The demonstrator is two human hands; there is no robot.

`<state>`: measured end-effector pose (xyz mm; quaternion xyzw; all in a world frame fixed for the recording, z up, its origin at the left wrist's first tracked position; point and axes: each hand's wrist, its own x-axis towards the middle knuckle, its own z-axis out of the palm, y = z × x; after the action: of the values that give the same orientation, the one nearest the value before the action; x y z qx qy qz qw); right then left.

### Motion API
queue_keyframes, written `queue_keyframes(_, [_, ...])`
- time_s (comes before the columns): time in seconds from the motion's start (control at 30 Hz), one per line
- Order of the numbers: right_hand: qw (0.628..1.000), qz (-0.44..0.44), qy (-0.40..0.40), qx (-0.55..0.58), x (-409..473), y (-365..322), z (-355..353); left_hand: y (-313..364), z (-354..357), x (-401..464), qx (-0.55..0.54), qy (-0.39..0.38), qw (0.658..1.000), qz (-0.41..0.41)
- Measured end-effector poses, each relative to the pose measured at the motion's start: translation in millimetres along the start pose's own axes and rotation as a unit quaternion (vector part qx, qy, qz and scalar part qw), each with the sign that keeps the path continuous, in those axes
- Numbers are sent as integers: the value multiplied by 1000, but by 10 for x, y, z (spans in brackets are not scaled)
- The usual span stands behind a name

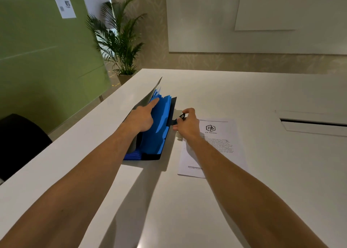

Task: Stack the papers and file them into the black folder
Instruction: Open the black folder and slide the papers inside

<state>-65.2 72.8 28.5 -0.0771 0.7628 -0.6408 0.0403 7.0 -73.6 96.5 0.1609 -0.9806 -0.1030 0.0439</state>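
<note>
Your left hand, fingers flat, props open the black expanding folder with blue pockets, frame centre; your right hand pinches its black closure tab. Printed white papers lie just right, unfiled. Risk: releasing lets the cover drop shut.

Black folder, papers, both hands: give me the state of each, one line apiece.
Black folder: open, flap raised, blue dividers fanned out.
Papers: stacked flat on the white table, right of the folder, not filed.
Left hand: flat on the dividers, index finger extended.
Right hand: pinching the folder's black closure tab.
</note>
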Motion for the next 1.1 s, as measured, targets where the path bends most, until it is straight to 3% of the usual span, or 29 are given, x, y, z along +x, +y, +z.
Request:
queue_keyframes(0.2, [989,-75,-51,-119,-136,-27,-121,113,254,30,16,7,999,-52])
queue_keyframes(0.33, [973,-111,-37,-201,-188,-6,-402,241,443,20,-2,-12,998,-61])
queue_keyframes(0.5, [961,-25,55,-269,-186,183,-1036,419,633,65,20,-57,998,-28])
queue_keyframes(0.6, [935,36,97,-338,-223,319,-1401,486,694,94,80,-81,993,0])
queue_keyframes(0.77, [894,109,83,-426,-312,451,-1735,479,779,138,99,-103,990,13])
queue_keyframes(1.1, [907,136,51,-396,-197,298,-1616,460,877,162,116,-92,989,5])
